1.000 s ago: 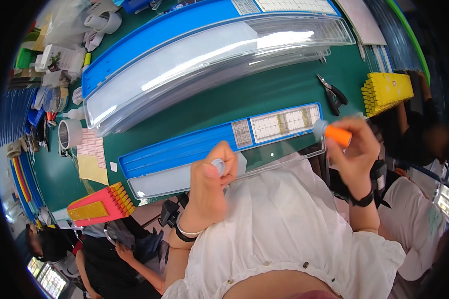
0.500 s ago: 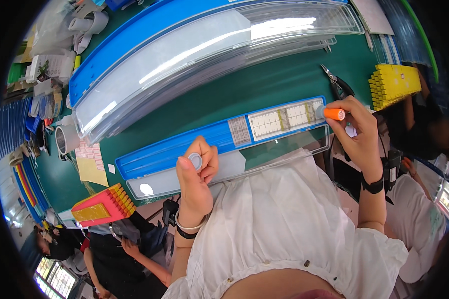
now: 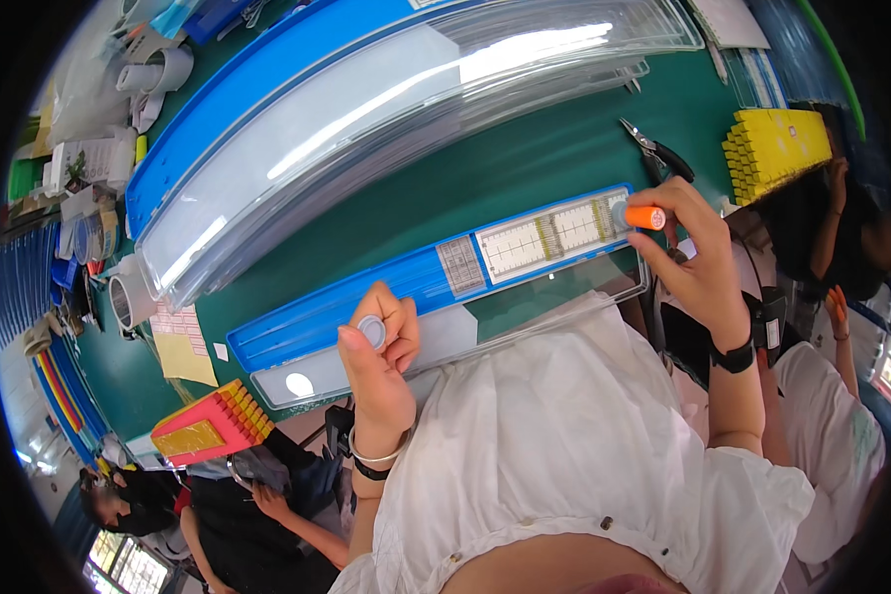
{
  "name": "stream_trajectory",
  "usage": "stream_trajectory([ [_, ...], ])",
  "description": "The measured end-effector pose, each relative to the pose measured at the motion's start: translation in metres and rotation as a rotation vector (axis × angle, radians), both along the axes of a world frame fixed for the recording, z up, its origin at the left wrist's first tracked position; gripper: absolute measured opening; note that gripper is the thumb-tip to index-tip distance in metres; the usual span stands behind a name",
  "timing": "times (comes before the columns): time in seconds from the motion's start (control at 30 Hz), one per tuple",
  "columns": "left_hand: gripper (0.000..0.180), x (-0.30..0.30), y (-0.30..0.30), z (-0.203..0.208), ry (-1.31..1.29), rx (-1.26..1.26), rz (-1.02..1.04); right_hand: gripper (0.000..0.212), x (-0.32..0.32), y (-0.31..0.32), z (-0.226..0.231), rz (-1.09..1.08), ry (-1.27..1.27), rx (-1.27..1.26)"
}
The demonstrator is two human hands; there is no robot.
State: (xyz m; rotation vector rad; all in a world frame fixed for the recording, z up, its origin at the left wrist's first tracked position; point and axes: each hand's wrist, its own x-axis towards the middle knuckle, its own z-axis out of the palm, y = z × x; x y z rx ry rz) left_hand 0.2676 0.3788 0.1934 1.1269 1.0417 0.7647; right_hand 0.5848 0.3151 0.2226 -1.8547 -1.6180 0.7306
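A long, narrow blue box [image 3: 366, 296] lies in front of me, its clear lid [image 3: 421, 340] folded out on the near side. A white panel with ruled scales [image 3: 513, 251] and yellowish bands fills the box's right part; a grey printed label [image 3: 459, 265] sits left of it. My right hand [image 3: 698, 247] pinches a short orange stamp [image 3: 645, 219]. Its greyish end is at the panel's right end; I cannot tell whether it presses there. Over the box's left half, my left hand [image 3: 381, 366] is closed around a small round whitish cap [image 3: 371, 330].
Stacked long clear-lidded boxes [image 3: 366, 119] cover the far side of the green table [image 3: 337, 223]. Cutting pliers [image 3: 656, 153] and a yellow ridged block [image 3: 777, 150] lie at right. A pink-and-yellow block [image 3: 213, 426], papers [image 3: 183, 346] and a tape roll [image 3: 129, 297] are at left. Other people sit nearby.
Both hands, the box and the surroundings appear slightly further left in the picture. The orange stamp stays at the panel's right end, and both grips look the same.
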Motion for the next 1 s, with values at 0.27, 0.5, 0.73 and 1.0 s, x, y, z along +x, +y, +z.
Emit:
stream_trajectory([
  [0.27, 0.063, 0.001, 0.000, -0.001, -0.011, 0.016, 0.006, 0.032, -0.001, -0.006, -0.019, -0.101, 0.024, 0.287],
  [0.5, 0.063, -0.004, -0.001, -0.005, -0.030, 0.028, 0.006, 0.028, -0.001, -0.002, -0.015, -0.069, -0.071, 0.332],
  [0.73, 0.062, -0.003, -0.001, -0.006, -0.045, 0.020, 0.008, 0.028, 0.001, -0.002, -0.016, -0.033, -0.135, 0.327],
  [1.0, 0.062, -0.003, 0.000, -0.006, -0.043, 0.014, 0.007, 0.028, 0.001, -0.002, -0.014, -0.016, -0.174, 0.327],
])
